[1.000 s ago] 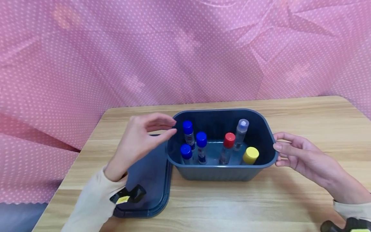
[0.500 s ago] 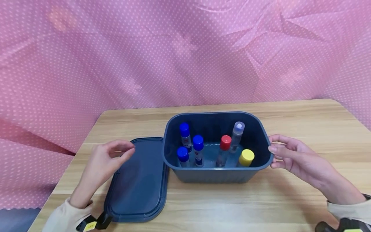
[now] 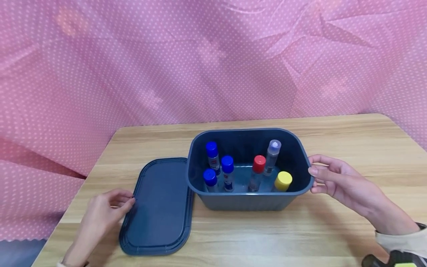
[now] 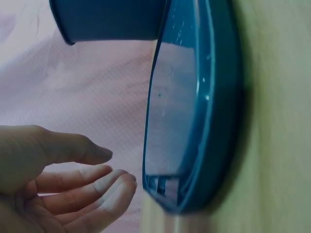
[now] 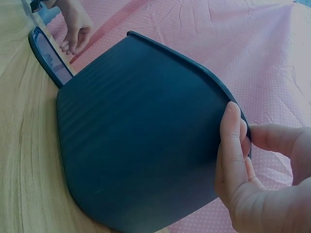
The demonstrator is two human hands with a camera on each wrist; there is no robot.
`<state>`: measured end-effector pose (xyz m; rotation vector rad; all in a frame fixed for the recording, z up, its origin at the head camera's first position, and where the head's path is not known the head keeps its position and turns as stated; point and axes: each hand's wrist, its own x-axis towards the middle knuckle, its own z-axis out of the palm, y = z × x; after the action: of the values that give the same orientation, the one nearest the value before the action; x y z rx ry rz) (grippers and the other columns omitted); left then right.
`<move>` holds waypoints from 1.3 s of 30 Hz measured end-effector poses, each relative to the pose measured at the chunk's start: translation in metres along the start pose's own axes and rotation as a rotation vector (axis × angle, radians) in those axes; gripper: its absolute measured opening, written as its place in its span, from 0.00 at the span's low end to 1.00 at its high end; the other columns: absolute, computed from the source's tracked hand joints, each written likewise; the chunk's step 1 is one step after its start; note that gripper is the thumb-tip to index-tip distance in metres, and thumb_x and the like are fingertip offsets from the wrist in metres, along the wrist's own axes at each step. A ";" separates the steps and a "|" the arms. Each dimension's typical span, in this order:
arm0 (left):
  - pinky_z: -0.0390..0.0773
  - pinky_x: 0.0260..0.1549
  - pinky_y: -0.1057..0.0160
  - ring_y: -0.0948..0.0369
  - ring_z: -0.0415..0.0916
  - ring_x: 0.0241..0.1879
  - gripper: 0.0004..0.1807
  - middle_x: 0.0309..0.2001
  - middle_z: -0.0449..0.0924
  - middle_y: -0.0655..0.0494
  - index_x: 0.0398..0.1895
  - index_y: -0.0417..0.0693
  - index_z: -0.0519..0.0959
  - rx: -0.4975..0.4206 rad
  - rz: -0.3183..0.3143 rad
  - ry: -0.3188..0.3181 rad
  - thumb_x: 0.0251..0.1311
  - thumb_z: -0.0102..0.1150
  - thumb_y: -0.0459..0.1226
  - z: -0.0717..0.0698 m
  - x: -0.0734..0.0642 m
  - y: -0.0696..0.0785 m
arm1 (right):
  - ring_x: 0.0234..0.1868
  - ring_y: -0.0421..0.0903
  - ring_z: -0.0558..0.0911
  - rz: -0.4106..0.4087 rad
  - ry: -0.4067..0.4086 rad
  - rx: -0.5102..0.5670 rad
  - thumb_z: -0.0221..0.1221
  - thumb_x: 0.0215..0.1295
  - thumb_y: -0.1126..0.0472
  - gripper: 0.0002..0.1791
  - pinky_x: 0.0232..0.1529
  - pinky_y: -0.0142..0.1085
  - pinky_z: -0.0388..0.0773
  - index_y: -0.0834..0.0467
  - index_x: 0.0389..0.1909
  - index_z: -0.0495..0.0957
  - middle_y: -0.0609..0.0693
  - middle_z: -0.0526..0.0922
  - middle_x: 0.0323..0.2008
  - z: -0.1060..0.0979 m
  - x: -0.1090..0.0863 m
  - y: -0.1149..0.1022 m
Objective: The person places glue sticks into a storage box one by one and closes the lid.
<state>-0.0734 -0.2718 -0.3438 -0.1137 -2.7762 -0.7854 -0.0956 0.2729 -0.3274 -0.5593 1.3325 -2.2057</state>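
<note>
A dark blue plastic bin (image 3: 247,203) stands on the table, its rim pinched at the right end between the thumb and fingers of my right hand (image 3: 343,185). Inside it several small bottles stand upright: a group with blue caps (image 3: 227,164) on the left, and on the right one with a red cap (image 3: 259,163), a clear one (image 3: 273,148) and one with a yellow cap (image 3: 283,181). Left of the bin lies its flat lid (image 3: 163,207). My left hand (image 3: 103,213) hovers by the lid's left edge, fingers loosely bent; the left wrist view shows it apart from the lid.
The wood-grain table (image 3: 267,237) has a back edge against a pink dotted cloth (image 3: 213,66), which also hangs at both sides. The lid's right edge lies close against the bin's left end.
My left hand has moved from the bin's left rim down and left to beside the lid. The right hand keeps its hold on the bin's rim.
</note>
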 end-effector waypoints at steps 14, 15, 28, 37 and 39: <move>0.72 0.24 0.70 0.69 0.74 0.20 0.07 0.23 0.81 0.60 0.34 0.42 0.83 0.117 -0.203 -0.174 0.57 0.65 0.37 -0.009 -0.021 -0.022 | 0.43 0.47 0.84 -0.007 0.012 0.005 0.33 0.74 0.75 0.17 0.47 0.38 0.82 0.64 0.53 0.68 0.53 0.83 0.43 0.002 -0.001 0.001; 0.73 0.24 0.70 0.68 0.74 0.20 0.07 0.23 0.80 0.60 0.34 0.41 0.83 0.108 -0.223 -0.197 0.58 0.64 0.37 -0.009 -0.022 -0.022 | 0.43 0.47 0.84 -0.010 0.009 0.008 0.33 0.74 0.75 0.17 0.47 0.38 0.82 0.64 0.53 0.68 0.53 0.83 0.43 0.002 0.000 0.001; 0.77 0.24 0.68 0.62 0.79 0.23 0.06 0.26 0.82 0.55 0.35 0.39 0.81 0.005 -0.365 -0.346 0.60 0.61 0.34 -0.005 -0.028 -0.023 | 0.43 0.47 0.84 -0.033 -0.001 0.017 0.32 0.74 0.76 0.18 0.46 0.38 0.82 0.64 0.52 0.69 0.53 0.81 0.44 0.000 0.001 0.002; 0.80 0.24 0.67 0.61 0.79 0.24 0.05 0.27 0.81 0.55 0.34 0.37 0.80 -0.053 -0.399 -0.380 0.62 0.59 0.33 -0.005 -0.027 -0.025 | 0.44 0.46 0.83 -0.038 -0.025 0.010 0.32 0.74 0.75 0.20 0.46 0.37 0.82 0.62 0.54 0.70 0.52 0.81 0.45 -0.002 0.000 0.004; 0.80 0.24 0.67 0.61 0.79 0.25 0.06 0.27 0.82 0.54 0.35 0.37 0.80 -0.068 -0.401 -0.395 0.63 0.58 0.33 -0.007 -0.027 -0.025 | 0.44 0.46 0.83 -0.038 -0.024 0.011 0.32 0.74 0.75 0.20 0.46 0.37 0.82 0.62 0.55 0.70 0.52 0.81 0.45 -0.003 0.000 0.003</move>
<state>-0.0494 -0.2966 -0.3580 0.3214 -3.1968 -1.0499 -0.0963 0.2734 -0.3317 -0.6092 1.3071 -2.2285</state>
